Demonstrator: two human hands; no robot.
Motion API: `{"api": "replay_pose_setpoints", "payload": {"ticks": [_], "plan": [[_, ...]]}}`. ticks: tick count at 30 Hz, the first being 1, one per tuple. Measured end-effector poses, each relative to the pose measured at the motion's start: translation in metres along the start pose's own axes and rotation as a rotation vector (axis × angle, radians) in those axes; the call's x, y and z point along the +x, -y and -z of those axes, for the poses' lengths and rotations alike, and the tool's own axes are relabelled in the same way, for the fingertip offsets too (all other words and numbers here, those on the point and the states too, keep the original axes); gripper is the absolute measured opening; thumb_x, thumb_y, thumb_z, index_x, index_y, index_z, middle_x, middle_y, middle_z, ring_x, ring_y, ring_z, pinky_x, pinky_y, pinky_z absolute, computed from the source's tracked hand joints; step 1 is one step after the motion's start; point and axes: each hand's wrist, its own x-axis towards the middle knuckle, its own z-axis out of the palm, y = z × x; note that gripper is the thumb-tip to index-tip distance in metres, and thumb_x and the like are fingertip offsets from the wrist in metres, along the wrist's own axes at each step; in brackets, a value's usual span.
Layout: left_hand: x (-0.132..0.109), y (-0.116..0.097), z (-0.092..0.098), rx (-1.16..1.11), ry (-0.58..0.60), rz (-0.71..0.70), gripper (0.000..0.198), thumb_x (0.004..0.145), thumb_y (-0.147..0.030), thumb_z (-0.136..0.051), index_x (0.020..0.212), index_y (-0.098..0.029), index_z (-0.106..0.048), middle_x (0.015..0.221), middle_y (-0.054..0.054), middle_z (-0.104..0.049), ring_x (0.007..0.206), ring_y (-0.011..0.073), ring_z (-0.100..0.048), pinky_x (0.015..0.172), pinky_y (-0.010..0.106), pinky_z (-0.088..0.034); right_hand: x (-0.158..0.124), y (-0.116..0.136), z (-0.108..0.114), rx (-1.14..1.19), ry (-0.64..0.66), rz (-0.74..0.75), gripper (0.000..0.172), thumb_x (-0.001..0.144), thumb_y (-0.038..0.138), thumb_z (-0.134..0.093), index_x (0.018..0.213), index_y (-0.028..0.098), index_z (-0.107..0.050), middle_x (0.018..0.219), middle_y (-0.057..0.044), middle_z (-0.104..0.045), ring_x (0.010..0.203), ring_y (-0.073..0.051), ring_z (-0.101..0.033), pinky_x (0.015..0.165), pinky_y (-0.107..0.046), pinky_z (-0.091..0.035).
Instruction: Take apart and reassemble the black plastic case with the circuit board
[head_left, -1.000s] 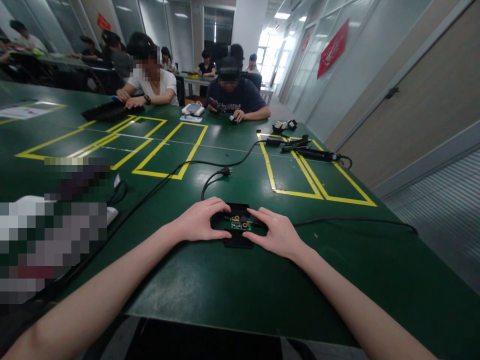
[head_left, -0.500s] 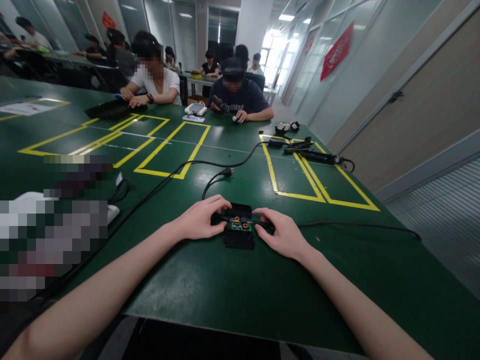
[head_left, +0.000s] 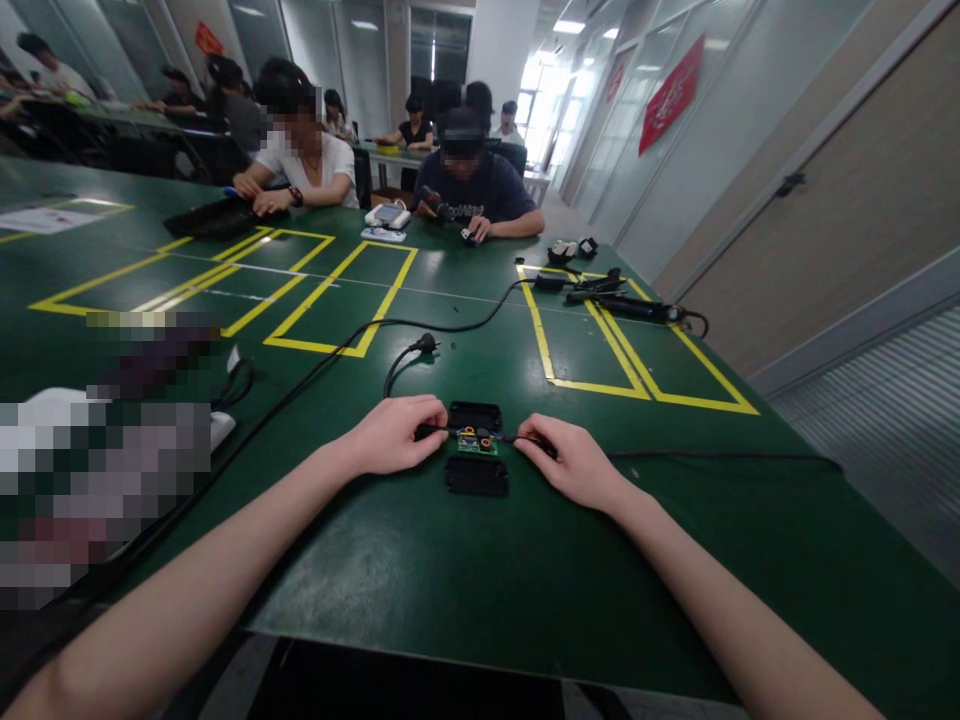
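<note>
A small green circuit board [head_left: 477,442] with copper-coloured coils sits between my hands, with a black cable running out on each side. My left hand [head_left: 401,432] is closed on the cable at the board's left. On the other side my right hand [head_left: 566,455] pinches the right-hand cable [head_left: 720,456], which trails off toward the table's right edge. One black plastic case half [head_left: 475,415] lies just behind the board, and the other case half [head_left: 476,477] lies in front of it. A black power plug [head_left: 426,344] rests on the table beyond my left hand.
Yellow tape marks outline areas on the green table [head_left: 465,600]. A long black cord [head_left: 322,365] crosses it diagonally. Black tools [head_left: 637,308] lie at the right. Two people sit across the table, one with a black tray [head_left: 217,215]. A blurred-out pile covers the left.
My hands have moved apart slightly, onto the cables. The board now lies free between the two case halves, with a gap to the front one. The plug has shifted left.
</note>
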Motion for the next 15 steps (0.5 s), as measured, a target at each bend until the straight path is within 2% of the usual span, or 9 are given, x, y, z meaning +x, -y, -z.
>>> {"api": "replay_pose_setpoints", "payload": {"ticks": [10,13,15], "plan": [[0.0014,-0.0012,0.0026,0.020,0.040,0.039,0.025,0.104,-0.034,-0.045,0.095,-0.019,-0.062,0.086,0.003,-0.068,0.075,0.0176,-0.062,0.070,0.026,-0.041,-0.0014,-0.0007,0.0021,-0.018,-0.007,0.019,0.023,0.106,0.035,-0.045,0.095,0.022,-0.061,0.086,-0.005,-0.072,0.074,-0.020,-0.068,0.068,-0.030,-0.048],[0.0007,-0.0034,0.0038,0.007,0.050,0.024,0.033,0.107,-0.035,-0.039,0.085,-0.019,-0.059,0.075,0.001,-0.063,0.068,0.0165,-0.058,0.066,0.026,-0.037,-0.0029,0.0003,0.0035,-0.023,0.008,0.049,0.023,0.107,0.034,-0.044,0.097,0.022,-0.061,0.084,-0.005,-0.072,0.072,-0.019,-0.068,0.066,-0.028,-0.047],[0.0002,-0.0043,0.0040,0.002,0.061,0.013,0.041,0.107,-0.037,-0.037,0.073,-0.019,-0.052,0.064,-0.002,-0.054,0.059,0.0147,-0.051,0.061,0.026,-0.032,-0.0044,0.0033,0.0038,-0.017,0.029,0.078,0.023,0.107,0.033,-0.044,0.096,0.022,-0.061,0.081,-0.004,-0.071,0.068,-0.018,-0.067,0.064,-0.027,-0.045]]}}
